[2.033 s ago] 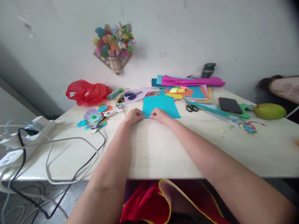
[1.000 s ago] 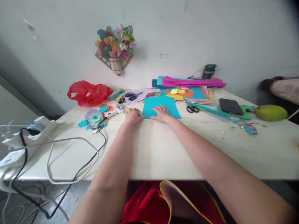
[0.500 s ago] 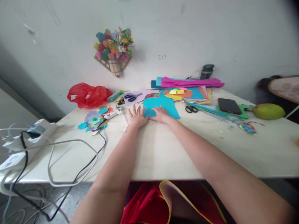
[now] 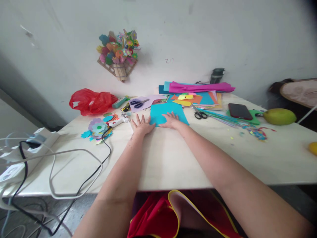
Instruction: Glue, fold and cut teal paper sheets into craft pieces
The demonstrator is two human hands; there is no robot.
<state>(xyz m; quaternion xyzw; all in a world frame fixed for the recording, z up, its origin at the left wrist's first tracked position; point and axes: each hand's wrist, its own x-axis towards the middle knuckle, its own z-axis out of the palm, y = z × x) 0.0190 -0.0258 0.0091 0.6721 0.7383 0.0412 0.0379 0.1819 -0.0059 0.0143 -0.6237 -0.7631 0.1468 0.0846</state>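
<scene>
A blue sheet (image 4: 164, 111) lies flat on the white table (image 4: 168, 158), in front of the paper pile. My left hand (image 4: 143, 125) rests at the sheet's left edge, fingers spread, mostly on the tabletop. On the sheet's lower part lies my right hand (image 4: 171, 121), its fingers apart and holding nothing. Left of my left hand is a white glue gun (image 4: 119, 121). Black-handled scissors (image 4: 200, 114) lie to the right of the sheet, and dark blue scissors (image 4: 139, 103) rest on lilac paper behind my left hand.
Paper flowers (image 4: 97, 128), a red bag (image 4: 91, 101) and a corded power strip (image 4: 37, 148) are at left. At right are a phone (image 4: 239, 111), a mango (image 4: 279, 116) and paper strips (image 4: 220, 116). Magenta paper (image 4: 200, 87) lies at the back.
The whole view has shifted slightly, so things appear a little further left. A yellow-orange object shows more at the right edge. Both hands stay spread at the sheet, with barely any movement.
</scene>
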